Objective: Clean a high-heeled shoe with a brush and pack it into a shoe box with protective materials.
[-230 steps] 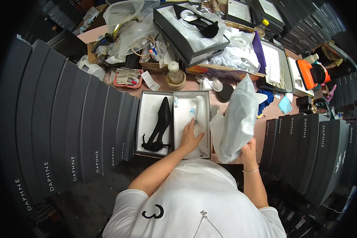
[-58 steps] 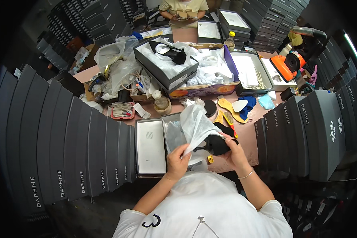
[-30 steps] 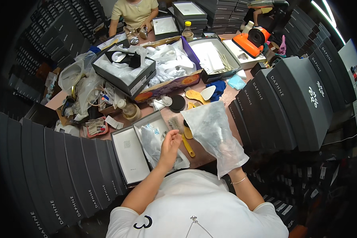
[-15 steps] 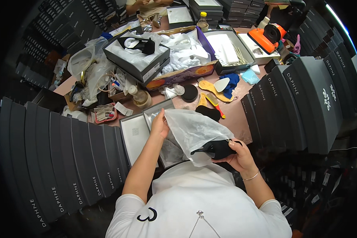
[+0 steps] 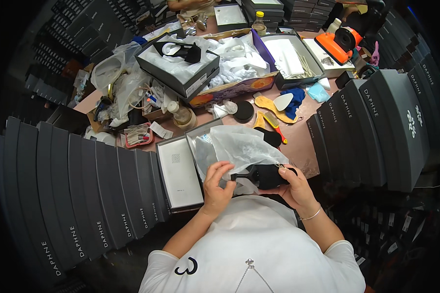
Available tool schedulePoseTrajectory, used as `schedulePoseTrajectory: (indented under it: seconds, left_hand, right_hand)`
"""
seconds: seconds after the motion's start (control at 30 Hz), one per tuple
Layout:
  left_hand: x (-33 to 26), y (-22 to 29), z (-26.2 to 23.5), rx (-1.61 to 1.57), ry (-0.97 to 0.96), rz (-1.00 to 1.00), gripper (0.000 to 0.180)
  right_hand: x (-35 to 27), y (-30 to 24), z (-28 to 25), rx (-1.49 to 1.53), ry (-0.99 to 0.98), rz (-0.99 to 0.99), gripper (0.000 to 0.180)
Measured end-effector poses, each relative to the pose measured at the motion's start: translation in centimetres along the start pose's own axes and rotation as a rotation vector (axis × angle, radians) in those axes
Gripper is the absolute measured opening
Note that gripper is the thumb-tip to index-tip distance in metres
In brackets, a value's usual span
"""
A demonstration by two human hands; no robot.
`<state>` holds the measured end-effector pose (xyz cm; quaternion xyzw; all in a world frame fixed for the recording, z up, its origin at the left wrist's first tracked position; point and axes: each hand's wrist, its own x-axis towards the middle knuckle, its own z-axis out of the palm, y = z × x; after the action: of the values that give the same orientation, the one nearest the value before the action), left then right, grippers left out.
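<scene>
A black high-heeled shoe (image 5: 268,177) is held level, close to my body. My right hand (image 5: 298,189) is wrapped round its right end, thumb on top. At the other end, the fingers and thumb of my left hand (image 5: 216,184) pinch the slim heel part. A translucent white bag (image 5: 247,146) is draped just beyond the shoe; its lower part shows beneath it. Under the bag stands an open grey shoebox (image 5: 200,130), partly hidden. Beside it on the left lies a white-lined box lid (image 5: 179,172).
Stacked dark shoeboxes (image 5: 102,190) flank me on the left, more shoeboxes (image 5: 371,127) on the right. Ahead are a shoebox with a black shoe (image 5: 183,80), a carton of white paper (image 5: 239,58), a yellow-red brush (image 5: 276,127), a round black tin (image 5: 244,112) and an orange device (image 5: 338,45).
My left hand has let go of the bag's far left edge and come down to the shoe's heel. The bag has dropped onto the open box, uncovering more of the shoe.
</scene>
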<state>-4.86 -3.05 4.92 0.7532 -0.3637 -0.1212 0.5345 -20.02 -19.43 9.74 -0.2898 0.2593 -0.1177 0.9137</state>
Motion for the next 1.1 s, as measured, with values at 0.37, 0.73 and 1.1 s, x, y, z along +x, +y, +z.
schedulePoseTrajectory:
  seconds: [0.37,0.73,1.1]
  left_hand:
    - [1.3,1.5,0.8,0.013,-0.022,0.524,0.033]
    - [1.8,2.8,3.6,-0.134,-0.092,0.457,0.037]
    - [2.0,3.4,6.6,-0.263,0.095,0.079,0.055]
  right_hand:
    - [-0.8,3.8,0.5,-0.007,0.177,-0.19,0.028]
    - [-2.5,3.6,-3.3,-0.795,0.278,-0.122,0.031]
    - [-2.0,3.0,-1.7,-0.107,0.231,-0.314,0.041]
